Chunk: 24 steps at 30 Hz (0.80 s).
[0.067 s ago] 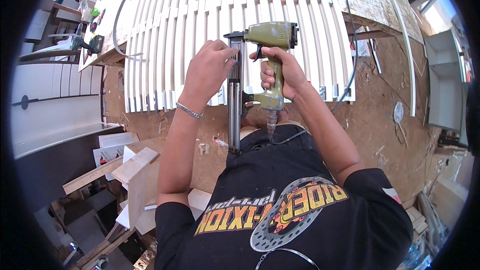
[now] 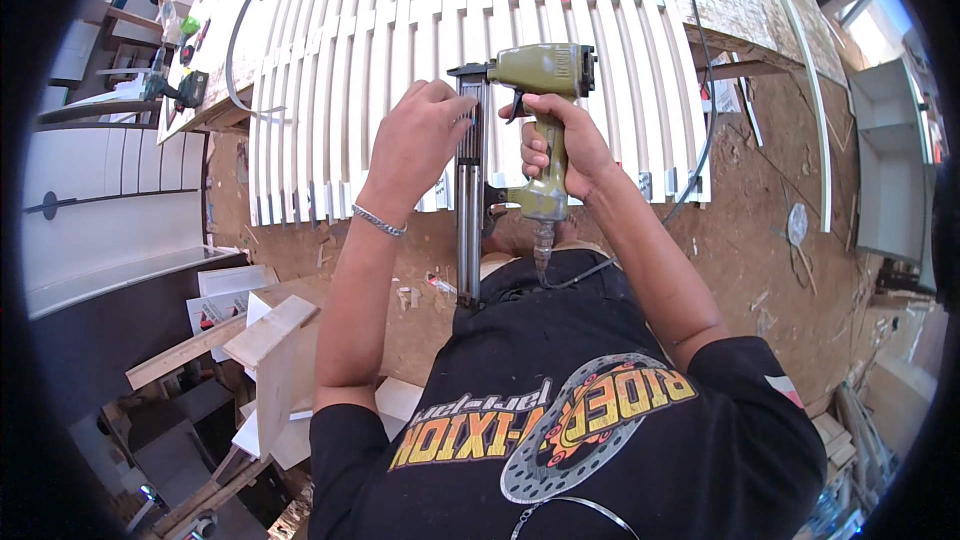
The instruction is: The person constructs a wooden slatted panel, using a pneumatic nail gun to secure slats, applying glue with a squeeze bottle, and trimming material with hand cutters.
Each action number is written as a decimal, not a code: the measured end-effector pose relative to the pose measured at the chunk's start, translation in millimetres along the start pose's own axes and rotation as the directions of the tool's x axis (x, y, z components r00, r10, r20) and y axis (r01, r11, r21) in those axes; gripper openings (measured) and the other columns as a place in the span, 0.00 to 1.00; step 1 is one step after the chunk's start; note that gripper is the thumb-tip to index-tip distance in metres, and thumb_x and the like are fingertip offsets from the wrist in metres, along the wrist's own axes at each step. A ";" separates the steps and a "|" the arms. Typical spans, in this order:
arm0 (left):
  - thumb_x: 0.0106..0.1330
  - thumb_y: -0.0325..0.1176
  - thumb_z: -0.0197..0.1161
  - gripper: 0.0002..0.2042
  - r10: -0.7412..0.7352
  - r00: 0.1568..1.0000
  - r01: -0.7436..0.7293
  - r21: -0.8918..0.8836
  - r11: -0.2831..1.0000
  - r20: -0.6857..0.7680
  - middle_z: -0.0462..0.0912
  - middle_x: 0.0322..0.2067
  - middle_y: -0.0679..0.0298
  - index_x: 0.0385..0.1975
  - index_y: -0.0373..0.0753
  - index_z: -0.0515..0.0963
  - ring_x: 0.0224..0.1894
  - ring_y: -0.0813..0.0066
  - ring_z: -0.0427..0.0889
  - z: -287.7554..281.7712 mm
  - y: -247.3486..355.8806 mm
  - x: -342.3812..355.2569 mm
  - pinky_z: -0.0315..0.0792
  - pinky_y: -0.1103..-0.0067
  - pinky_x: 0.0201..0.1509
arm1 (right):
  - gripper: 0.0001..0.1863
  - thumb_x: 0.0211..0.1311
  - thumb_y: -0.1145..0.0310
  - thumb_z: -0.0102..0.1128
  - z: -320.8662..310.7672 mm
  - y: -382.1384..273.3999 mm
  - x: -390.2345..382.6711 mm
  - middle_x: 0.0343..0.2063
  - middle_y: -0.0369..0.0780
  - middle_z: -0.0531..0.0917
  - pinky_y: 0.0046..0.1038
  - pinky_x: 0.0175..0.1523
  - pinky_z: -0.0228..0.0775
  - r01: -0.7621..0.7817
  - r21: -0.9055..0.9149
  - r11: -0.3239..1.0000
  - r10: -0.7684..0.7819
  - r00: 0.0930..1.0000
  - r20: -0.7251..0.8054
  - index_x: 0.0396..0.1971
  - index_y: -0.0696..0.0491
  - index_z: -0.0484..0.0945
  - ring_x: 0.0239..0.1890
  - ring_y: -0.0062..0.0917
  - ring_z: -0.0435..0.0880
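1. Many white slats (image 2: 350, 90), beyond the fingers: laid out in rows; fastening unclear.
2. Left hand (image 2: 410, 145): fingers nearly pinched at the magazine (image 2: 470, 230); hold, if any, hidden from me.
3. Nail gun (image 2: 540, 70), right of these; magazine apparently not yet closed.
4. Right hand (image 2: 575, 145): fingers wrapped around the gun.

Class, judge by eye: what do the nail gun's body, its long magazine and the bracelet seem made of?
Nail gun body: probably painted metal; its olive coat looks worn pale in patches.
Magazine: likely bare metal, given its silvery, streaked shine.
Bracelet: apparently polished metal, with glinting links; which metal, I cannot tell.
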<state>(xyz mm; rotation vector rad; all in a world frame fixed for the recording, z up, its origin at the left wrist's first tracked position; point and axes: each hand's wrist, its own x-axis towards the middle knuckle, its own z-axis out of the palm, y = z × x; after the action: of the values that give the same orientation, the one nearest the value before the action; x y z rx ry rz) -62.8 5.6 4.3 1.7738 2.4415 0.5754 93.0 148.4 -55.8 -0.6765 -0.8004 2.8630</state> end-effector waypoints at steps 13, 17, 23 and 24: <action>0.68 0.30 0.64 0.08 -0.206 0.975 0.158 -0.398 0.904 -0.081 0.84 0.41 0.59 0.43 0.38 0.85 0.47 0.67 0.84 12.8 -8.4 -3.4 0.77 0.72 0.51 | 0.18 0.68 0.57 0.56 -0.4 -4.2 -1.1 0.11 0.30 0.66 0.24 0.23 0.64 0.035 -0.013 0.999 -0.035 0.999 0.000 0.43 0.59 0.76 0.13 0.16 0.67; 0.68 0.30 0.64 0.10 -0.530 0.840 0.334 -0.658 0.675 -0.117 0.82 0.46 0.59 0.46 0.40 0.84 0.48 0.70 0.84 29.7 -0.7 -19.0 0.80 0.74 0.48 | 0.21 0.69 0.56 0.54 3.6 -12.2 0.4 0.11 0.29 0.64 0.23 0.21 0.65 0.050 -0.067 0.997 -0.053 0.998 -0.047 0.46 0.61 0.75 0.12 0.15 0.67; 0.63 0.28 0.70 0.14 -0.185 0.978 0.133 -0.404 0.905 -0.094 0.83 0.43 0.61 0.49 0.42 0.84 0.42 0.70 0.84 15.2 1.7 -19.9 0.80 0.73 0.44 | 0.19 0.69 0.57 0.54 11.1 -16.4 -4.7 0.12 0.29 0.64 0.21 0.21 0.62 0.048 -0.123 0.991 -0.060 0.994 -0.095 0.45 0.60 0.76 0.13 0.15 0.66; 0.62 0.28 0.70 0.15 -0.154 0.987 0.130 -0.335 0.933 -0.044 0.83 0.43 0.62 0.49 0.42 0.84 0.41 0.69 0.84 11.3 0.5 -19.4 0.80 0.73 0.44 | 0.19 0.69 0.57 0.54 11.7 -15.7 -4.7 0.12 0.29 0.64 0.21 0.21 0.62 0.043 -0.129 0.991 -0.055 0.994 -0.094 0.45 0.60 0.76 0.13 0.15 0.66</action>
<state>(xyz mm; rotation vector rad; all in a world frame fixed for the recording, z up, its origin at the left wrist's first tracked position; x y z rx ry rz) -52.8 -9.4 -9.2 1.4556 2.3185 0.9802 91.6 155.4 -37.0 -0.7921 -0.9758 2.7297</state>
